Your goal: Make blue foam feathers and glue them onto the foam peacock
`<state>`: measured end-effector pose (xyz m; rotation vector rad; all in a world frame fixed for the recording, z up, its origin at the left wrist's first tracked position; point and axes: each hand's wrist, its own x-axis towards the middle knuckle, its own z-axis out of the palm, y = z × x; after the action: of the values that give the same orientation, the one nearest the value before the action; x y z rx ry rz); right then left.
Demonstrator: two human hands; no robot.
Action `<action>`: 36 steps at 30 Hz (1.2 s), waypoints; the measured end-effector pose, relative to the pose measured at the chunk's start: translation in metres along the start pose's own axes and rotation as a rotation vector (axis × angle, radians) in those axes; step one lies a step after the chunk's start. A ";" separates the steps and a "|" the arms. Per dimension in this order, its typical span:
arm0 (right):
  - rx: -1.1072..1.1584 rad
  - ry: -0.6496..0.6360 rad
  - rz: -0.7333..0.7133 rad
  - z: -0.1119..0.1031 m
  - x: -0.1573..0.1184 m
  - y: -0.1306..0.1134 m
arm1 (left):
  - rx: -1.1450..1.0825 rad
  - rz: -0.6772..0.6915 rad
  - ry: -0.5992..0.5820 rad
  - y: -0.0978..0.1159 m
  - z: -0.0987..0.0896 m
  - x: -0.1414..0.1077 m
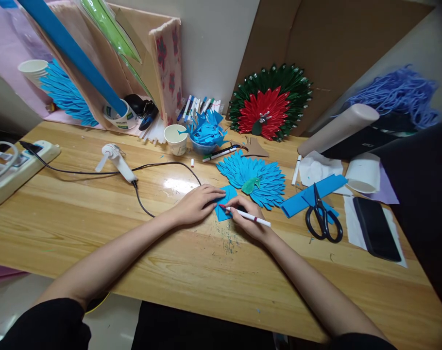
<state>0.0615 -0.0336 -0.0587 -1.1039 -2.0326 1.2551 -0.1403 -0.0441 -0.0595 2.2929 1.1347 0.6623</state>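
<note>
A small blue sheet [224,213] lies on the wooden table between my hands. My left hand [199,204] rests flat on its left part, fingers stretched out. My right hand [250,219] is closed round a white marker [256,218] with a red tip, which is at the sheet's surface. Just behind the sheet is a blue feathered fan piece [272,177] with a green shape [250,185] at its centre. The marker's small cap [192,163] stands farther back on the table.
Black scissors [323,218] lie over folded blue strips [297,201] at the right, beside a phone [377,228]. A paper cup [176,141] and a bowl of blue scraps [206,136] stand behind. A corded white device [119,163] lies left.
</note>
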 end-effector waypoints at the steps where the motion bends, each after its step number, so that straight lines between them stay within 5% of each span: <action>1: -0.044 -0.009 -0.016 0.000 0.000 -0.001 | -0.002 -0.001 0.001 0.000 0.000 0.000; 9: -0.131 -0.014 -0.074 -0.003 0.001 0.001 | -0.008 -0.007 -0.003 0.001 -0.001 0.000; 36: 0.531 -0.041 0.078 -0.009 0.000 0.008 | 0.001 0.043 -0.016 0.007 -0.007 -0.001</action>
<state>0.0711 -0.0278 -0.0616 -0.9069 -1.5510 1.7340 -0.1406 -0.0472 -0.0502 2.3255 1.0807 0.6581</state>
